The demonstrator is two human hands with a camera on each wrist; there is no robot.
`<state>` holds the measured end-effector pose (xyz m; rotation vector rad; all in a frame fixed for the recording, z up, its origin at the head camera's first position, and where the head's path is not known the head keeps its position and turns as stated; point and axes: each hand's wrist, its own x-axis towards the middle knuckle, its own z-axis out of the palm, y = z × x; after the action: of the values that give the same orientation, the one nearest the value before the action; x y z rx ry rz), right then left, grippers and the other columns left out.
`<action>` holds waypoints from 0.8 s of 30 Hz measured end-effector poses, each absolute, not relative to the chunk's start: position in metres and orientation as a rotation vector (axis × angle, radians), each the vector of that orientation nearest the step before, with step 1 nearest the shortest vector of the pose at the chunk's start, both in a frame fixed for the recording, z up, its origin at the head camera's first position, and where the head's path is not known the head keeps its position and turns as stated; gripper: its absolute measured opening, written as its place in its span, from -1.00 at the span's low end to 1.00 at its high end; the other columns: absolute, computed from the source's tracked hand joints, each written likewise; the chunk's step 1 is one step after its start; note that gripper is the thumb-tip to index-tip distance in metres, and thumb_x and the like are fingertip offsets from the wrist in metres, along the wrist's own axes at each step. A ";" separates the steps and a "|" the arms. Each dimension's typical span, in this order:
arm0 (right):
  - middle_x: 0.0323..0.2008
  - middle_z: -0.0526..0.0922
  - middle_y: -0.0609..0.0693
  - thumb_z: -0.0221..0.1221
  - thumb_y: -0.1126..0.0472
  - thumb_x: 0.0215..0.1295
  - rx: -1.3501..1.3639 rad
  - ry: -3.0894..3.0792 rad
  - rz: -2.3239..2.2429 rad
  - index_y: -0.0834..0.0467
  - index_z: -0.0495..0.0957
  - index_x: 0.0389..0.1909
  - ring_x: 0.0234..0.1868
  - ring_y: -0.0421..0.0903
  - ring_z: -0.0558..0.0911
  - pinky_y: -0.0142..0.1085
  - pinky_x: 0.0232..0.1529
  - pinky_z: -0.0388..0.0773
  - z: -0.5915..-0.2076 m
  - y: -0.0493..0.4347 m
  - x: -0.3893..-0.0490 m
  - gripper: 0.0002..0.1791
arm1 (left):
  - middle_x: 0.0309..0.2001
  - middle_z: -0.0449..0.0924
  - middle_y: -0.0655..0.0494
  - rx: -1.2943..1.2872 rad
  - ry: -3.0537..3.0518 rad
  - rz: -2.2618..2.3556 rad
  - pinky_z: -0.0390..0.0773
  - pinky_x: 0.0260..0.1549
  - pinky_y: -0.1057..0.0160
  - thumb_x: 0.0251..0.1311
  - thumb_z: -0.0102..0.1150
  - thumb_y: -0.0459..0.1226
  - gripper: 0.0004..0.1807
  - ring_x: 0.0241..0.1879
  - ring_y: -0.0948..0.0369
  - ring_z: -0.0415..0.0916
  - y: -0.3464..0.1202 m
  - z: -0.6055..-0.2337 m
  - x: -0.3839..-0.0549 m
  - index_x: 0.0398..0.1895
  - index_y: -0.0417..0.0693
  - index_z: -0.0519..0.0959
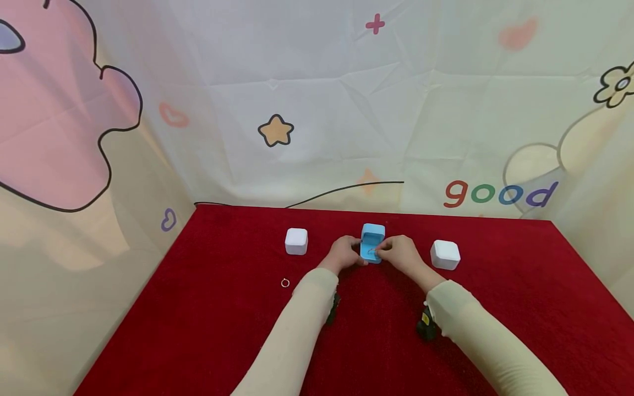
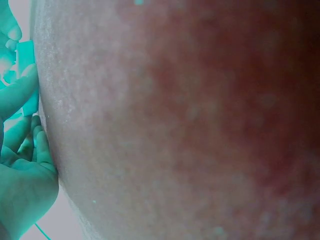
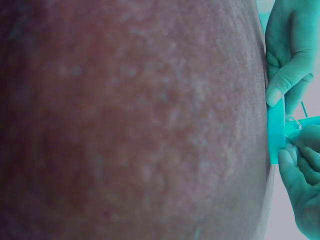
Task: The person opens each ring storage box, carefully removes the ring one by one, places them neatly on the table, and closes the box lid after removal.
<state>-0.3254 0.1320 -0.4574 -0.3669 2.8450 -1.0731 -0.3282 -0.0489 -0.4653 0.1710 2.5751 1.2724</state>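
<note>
A light blue ring box (image 1: 372,230) stands with its lid up near the far middle of the red cloth. My left hand (image 1: 343,254) grips the box from its left side, thumb at the front wall and fingers along the side. Fingertips of my right hand (image 1: 403,254) pinch a small ring (image 3: 292,120) over the base of the box. Part of that ring is hidden behind the fingers. In the left wrist view the left thumb (image 2: 25,85) lies on the box's front wall (image 2: 25,50).
White ring boxes stand on either side, one on the left (image 1: 296,242) and one on the right (image 1: 444,254). A loose ring (image 1: 285,282) lies on the red cloth (image 1: 198,330) left of my left forearm. A printed curtain (image 1: 337,137) hangs behind the table.
</note>
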 end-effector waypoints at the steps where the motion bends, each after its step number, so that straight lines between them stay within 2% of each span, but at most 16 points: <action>1: -0.22 0.81 0.24 0.28 0.26 0.34 -0.362 2.844 -1.075 0.37 0.75 -0.13 -0.29 -0.09 0.61 -0.40 -0.30 0.51 -0.458 0.132 -0.326 -0.75 | 0.39 0.47 -0.11 0.169 2.571 1.279 0.48 0.39 0.05 0.19 0.41 -0.35 -0.34 0.41 0.00 0.36 -0.049 -0.465 -0.328 0.39 -0.23 0.48; 10: -0.23 0.81 0.25 0.28 0.26 0.34 -0.365 2.847 -1.097 0.38 0.75 -0.15 -0.28 -0.08 0.61 -0.38 -0.30 0.50 -0.459 0.133 -0.326 -0.76 | 0.38 0.51 -0.08 0.155 2.570 1.267 0.53 0.34 0.08 0.18 0.42 -0.35 -0.33 0.35 0.04 0.42 -0.048 -0.465 -0.329 0.39 -0.19 0.48; 24: -0.21 0.80 0.25 0.27 0.26 0.34 -0.359 2.847 -1.118 0.38 0.75 -0.15 -0.29 -0.09 0.58 -0.37 -0.31 0.47 -0.459 0.134 -0.326 -0.75 | 0.39 0.49 -0.09 0.147 2.570 1.276 0.52 0.35 0.08 0.18 0.42 -0.35 -0.33 0.38 0.02 0.39 -0.049 -0.463 -0.329 0.39 -0.21 0.48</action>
<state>-0.3263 0.1344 -0.4594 -0.3586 2.8469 -1.1183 -0.3287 -0.0485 -0.4627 0.1468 2.5696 1.2756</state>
